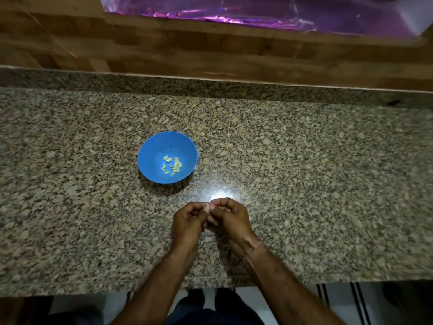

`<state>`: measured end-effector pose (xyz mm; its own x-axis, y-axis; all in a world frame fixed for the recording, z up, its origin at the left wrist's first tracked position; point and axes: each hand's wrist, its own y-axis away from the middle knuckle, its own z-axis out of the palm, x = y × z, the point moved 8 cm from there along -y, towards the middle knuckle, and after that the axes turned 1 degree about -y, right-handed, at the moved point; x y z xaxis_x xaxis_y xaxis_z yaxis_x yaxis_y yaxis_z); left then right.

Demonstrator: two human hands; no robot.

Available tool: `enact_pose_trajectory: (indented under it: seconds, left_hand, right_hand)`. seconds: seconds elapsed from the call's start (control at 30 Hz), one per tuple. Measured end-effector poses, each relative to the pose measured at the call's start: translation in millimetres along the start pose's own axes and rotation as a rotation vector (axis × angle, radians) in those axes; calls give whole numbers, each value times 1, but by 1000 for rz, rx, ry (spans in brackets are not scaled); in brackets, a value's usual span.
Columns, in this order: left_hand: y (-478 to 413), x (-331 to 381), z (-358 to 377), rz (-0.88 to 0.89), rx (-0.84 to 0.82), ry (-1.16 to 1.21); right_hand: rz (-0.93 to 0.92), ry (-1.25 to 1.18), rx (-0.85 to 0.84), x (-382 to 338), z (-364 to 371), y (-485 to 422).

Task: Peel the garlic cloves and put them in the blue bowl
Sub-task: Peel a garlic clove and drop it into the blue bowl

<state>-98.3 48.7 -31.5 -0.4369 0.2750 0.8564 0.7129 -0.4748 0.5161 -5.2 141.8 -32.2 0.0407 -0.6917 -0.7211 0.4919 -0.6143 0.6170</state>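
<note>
Both hands up over the near part of the counter (304, 174), close together, fingertips meeting.

Left hand (187, 219): fingers curled in, thumb and forefinger pinching a small pale garlic clove (207, 207). Only a sliver of it shows between the fingertips.

Right hand (230, 216): fingers curled too, tips pressed onto the same clove from the other side. The two hands touch at the clove. I cannot tell how much skin is on it; it is too small and mostly hidden by my fingers.

A thin thread band (251, 245) sits on my right wrist.

Blue bowl (153, 148): stands upright on the counter, beyond my hands and off to the left, well clear of them. In its bottom lies a small scatter of peeled cloves (172, 165), pale yellow-green, loosely clustered slightly right of the bowl's middle. Count is hard to fix; about a dozen.

Counter is speckled granite with a bright glare spot just beyond my fingertips. It has a raised lip along the back. Behind that, a wall of wood-pattern panels (187, 48), and above it, at the top edge, a sheet of shiny purple film (257, 12), crinkled.

Below the counter's near edge, light floor tiles and my dark trousers show.
</note>
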Motion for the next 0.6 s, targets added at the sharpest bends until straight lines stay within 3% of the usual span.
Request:
enact_pose_trajectory:
  seconds: [0.13,0.27,0.43,0.6]
  left_hand:
    - [4,1,9,-23,14,-35]
    - [3,3,20,-153,-95,-111]
    - [0,15,29,-142,-316,-358]
    - [9,5,41,-206,-357,-267]
  right_hand:
    - [-186,271,-118,-23,-10,5]
    - [-384,501,-216,-47,-18,10]
    - [-435,533,-300,-55,-29,10]
    - [-409,575,-294,-55,-39,2]
